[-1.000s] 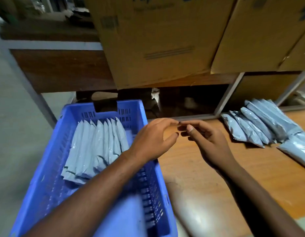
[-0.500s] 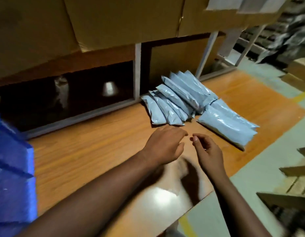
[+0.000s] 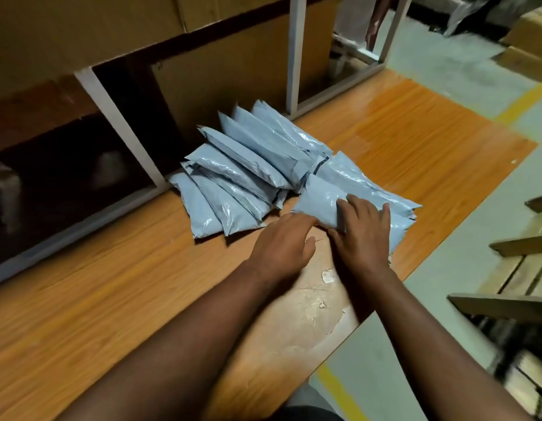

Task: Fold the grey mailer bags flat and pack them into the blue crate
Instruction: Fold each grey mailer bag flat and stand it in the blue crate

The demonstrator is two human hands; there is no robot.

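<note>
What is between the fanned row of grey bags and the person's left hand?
Only bare wooden tabletop lies between the fanned bags and the left hand, as the head view shows.

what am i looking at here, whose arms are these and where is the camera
There is no machine here. The camera sits on a person's head and looks down, so the two bare arms are the wearer's own. On the wooden table lies a fanned row of folded mailer bags, with a looser stack of bags beside it. The right hand lies on the nearest bag of that stack, fingers over its top. The left hand touches that bag's near edge. The blue crate is out of view.
</note>
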